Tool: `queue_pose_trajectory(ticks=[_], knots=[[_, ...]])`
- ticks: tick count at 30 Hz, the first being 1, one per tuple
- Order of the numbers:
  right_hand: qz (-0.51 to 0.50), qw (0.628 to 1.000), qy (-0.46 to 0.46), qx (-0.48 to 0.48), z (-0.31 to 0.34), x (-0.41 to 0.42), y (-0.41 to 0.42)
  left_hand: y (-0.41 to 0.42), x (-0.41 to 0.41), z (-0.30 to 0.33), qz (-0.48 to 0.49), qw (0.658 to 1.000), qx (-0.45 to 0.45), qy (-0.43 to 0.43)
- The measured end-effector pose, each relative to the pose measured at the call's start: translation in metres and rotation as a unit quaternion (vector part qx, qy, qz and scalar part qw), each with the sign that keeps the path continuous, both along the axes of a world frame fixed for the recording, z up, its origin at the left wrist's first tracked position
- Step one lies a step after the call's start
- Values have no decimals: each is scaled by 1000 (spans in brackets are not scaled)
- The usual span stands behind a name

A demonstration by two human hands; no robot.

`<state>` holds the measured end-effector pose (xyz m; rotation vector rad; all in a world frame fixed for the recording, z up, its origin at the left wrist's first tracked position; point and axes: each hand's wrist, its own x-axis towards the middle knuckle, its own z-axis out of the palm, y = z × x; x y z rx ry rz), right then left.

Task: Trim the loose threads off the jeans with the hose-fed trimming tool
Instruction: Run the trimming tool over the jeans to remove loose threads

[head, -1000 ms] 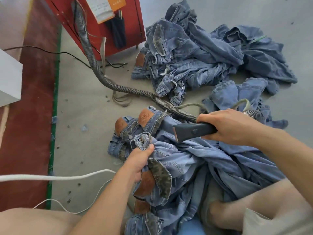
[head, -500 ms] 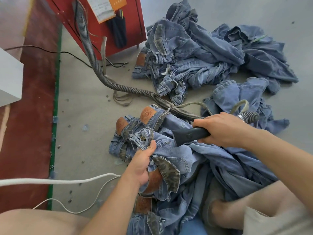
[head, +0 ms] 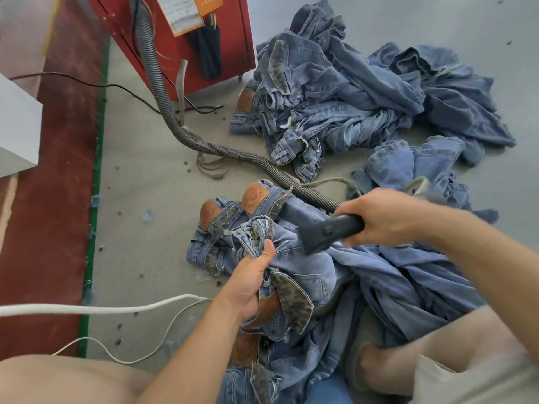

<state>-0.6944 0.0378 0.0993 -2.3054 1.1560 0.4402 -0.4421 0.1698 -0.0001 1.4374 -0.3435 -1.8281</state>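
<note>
Head view: my left hand (head: 250, 282) grips a bunched fold of the jeans (head: 306, 275) near the waistband, thumb on top, lifting the seam clear of the pile on my lap, presumably to expose stray threads. My right hand (head: 382, 218) is wrapped round the trimming tool (head: 326, 231), whose head is tipped down onto the raised denim. Its hose (head: 163, 112) trails across the floor to the red cabinet (head: 230, 53). Trimming looks under way.
</note>
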Motion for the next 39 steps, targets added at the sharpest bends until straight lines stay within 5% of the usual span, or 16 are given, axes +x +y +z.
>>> queue_pose_trajectory(ticks=[6, 12, 16, 21, 30, 36, 39], knots=[[-26, 995, -91, -12, -1, 10, -3, 4, 2, 7, -13, 1000, 7, 16], [28, 999, 22, 12, -8, -2, 0, 3, 3, 14, -29, 999, 42, 8], [31, 999, -16, -10, -16, 12, 6, -2, 17, 19, -10, 996, 62, 55], [-67, 995, -64, -23, 1, 1, -11, -24, 35, 23, 23, 983, 65, -172], [3, 988, -143, -63, 19, 23, -4, -19, 34, 45, 29, 999, -23, -19], [5, 989, -124, -84, 14, 27, 11, -10, 20, 39, -46, 991, -62, -105], [-31, 982, -160, -98, 15, 28, 11, -11, 20, 35, -19, 999, -24, -44]])
